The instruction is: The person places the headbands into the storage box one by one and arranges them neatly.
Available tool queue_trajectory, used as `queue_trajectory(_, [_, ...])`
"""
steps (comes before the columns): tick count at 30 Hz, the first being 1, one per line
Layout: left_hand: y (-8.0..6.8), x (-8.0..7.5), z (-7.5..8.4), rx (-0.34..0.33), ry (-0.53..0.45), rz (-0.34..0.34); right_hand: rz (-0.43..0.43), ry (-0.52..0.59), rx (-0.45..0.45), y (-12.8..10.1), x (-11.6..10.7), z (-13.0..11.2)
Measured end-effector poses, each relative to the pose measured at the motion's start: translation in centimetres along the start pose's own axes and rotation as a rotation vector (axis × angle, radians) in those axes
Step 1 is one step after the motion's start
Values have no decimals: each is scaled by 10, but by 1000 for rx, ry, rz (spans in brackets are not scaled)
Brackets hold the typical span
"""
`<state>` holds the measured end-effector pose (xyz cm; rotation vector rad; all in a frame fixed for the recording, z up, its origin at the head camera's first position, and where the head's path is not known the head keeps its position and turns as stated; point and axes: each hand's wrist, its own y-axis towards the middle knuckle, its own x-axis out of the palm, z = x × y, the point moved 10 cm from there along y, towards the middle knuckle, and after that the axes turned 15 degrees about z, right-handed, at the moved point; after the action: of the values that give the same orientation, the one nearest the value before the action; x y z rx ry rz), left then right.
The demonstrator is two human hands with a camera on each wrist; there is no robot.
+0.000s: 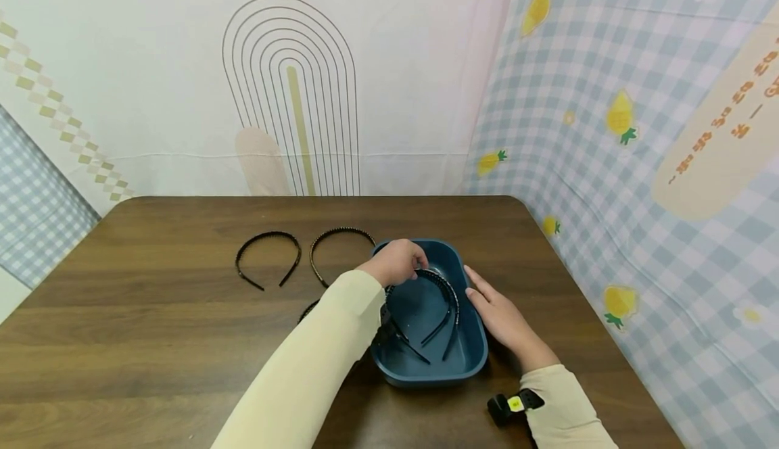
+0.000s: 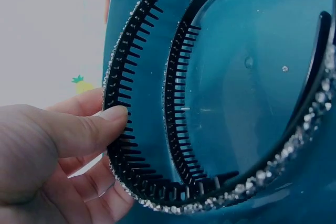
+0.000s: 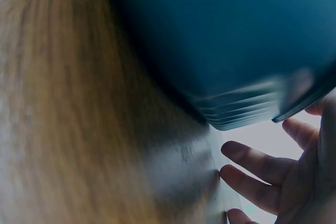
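Note:
My left hand [image 1: 398, 262] reaches into a blue plastic bin [image 1: 477, 361] and pinches a black toothed headband [image 2: 118, 69] between thumb and fingers. Clear rhinestones line that headband's outer edge. Behind it in the left wrist view, another black toothed headband [image 2: 170, 85] lies within the bin. My forearm and the held headband hide part of the bin's contents. At the bin's right wall, my right hand [image 1: 502, 314] rests against the rim with its fingers extended; in the right wrist view its fingers [image 3: 257, 161] are spread beside the bin.
Left of the bin, a black headband [image 1: 268, 234] and a gold-and-black headband [image 1: 341, 230] lie on the brown wooden table [image 1: 152, 341]. Part of another dark headband [image 1: 308, 310] shows beside the left sleeve. Printed cloth hangs behind and to the right.

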<state>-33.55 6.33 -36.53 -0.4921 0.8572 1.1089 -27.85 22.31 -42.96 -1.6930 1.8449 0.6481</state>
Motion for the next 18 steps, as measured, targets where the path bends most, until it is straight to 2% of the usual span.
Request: queue_trajectory(18, [1,-2,-1,-16,-1,30,18,-7,-37,1,-1,-1])
